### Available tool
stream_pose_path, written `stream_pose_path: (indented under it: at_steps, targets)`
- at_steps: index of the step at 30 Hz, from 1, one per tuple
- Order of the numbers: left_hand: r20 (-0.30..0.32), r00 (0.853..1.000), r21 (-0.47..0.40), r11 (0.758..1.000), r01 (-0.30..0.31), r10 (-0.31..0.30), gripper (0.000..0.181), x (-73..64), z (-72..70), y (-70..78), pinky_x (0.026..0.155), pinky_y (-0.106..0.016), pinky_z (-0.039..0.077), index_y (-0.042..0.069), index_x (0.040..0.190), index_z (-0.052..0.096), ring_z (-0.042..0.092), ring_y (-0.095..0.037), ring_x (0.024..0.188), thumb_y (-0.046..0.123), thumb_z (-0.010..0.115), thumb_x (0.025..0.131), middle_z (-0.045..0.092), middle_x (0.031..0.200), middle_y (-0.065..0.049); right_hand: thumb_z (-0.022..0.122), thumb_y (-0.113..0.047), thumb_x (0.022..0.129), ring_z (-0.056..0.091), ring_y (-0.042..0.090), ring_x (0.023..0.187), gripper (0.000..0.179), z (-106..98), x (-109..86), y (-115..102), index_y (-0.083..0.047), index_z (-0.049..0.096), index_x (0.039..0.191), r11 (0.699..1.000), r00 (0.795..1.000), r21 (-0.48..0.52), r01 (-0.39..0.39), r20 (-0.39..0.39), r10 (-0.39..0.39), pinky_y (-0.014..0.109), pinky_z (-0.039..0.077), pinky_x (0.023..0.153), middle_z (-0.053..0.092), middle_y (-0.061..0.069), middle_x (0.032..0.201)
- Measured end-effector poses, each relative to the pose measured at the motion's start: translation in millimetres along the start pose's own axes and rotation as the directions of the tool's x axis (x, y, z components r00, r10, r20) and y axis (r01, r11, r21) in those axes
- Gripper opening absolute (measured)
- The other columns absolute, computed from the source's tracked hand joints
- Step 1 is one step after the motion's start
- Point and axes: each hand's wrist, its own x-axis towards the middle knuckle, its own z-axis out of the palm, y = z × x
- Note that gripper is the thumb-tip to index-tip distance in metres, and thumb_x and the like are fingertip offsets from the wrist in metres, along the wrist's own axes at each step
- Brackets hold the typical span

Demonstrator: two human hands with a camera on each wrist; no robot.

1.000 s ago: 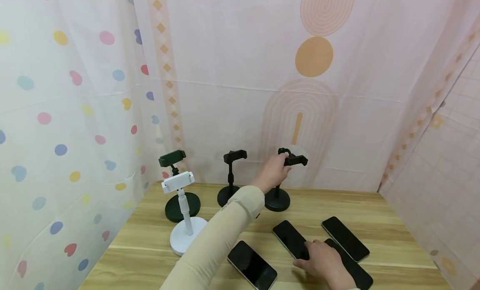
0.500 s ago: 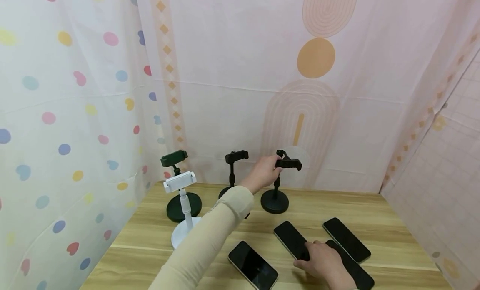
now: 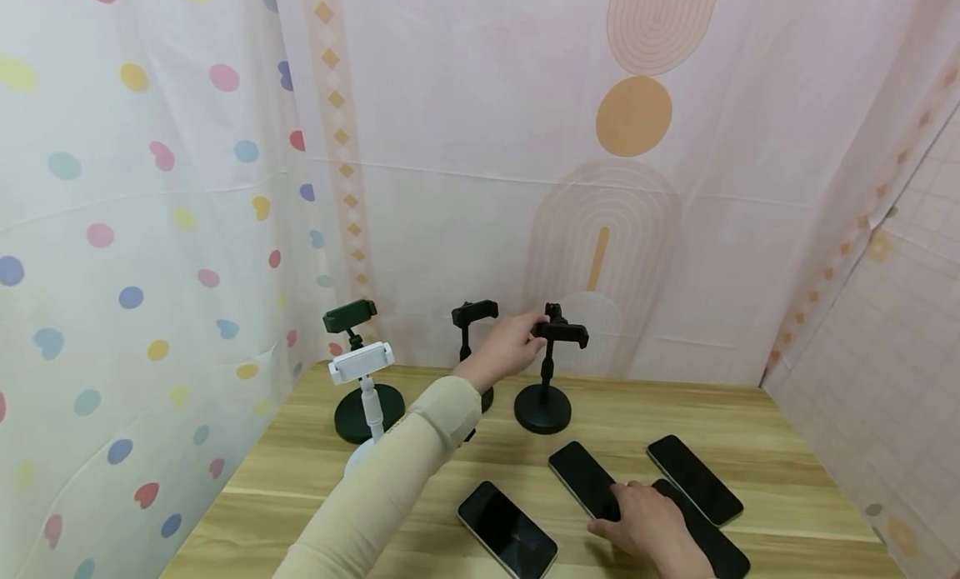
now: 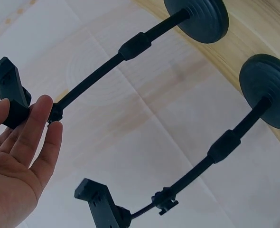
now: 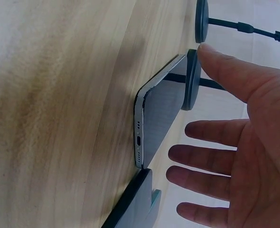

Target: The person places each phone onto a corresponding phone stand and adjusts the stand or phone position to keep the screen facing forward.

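Note:
My left hand pinches the near end of the clamp on the right-hand black phone stand. In the left wrist view, the thumb lies on one side of the clamp and the fingers on the other. The stand's round base is on the table, its pole upright. My right hand is over the phones with its fingers extended and spread, holding nothing in the right wrist view. It overlaps the lower end of the middle phone in the head view. A second black phone lies partly under that hand.
Another black stand, partly hidden by my left wrist, stands left of the held one. A green stand and a white stand are farther left. Two more phones lie flat, one front centre and one right. Curtains back the table.
My left hand has drawn the right-hand black stand leftward and slightly nearer, and its clamp has turned to face more forward. The right hand and the phones have stayed put.

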Motion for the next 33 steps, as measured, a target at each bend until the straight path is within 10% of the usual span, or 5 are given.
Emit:
stream_pose_path:
  at_steps: [33]
  targets:
    - [-0.004,0.999,-0.212,0.977,-0.034,0.033,0.042,-13.5,2.0,-15.8,0.086,-0.037,0.052,0.005,0.143,0.051,0.066,-0.019,0.102,0.022,0.052,0.105,0.068,0.119,-0.01,0.08,-0.05,0.079,0.064,0.04,0.098,0.067,2,2.2,-2,0.003,0.067,0.117,1.0,1.0,0.001,0.014,-0.007,-0.014,0.057,0.049,0.085,0.067,0.02,0.11]
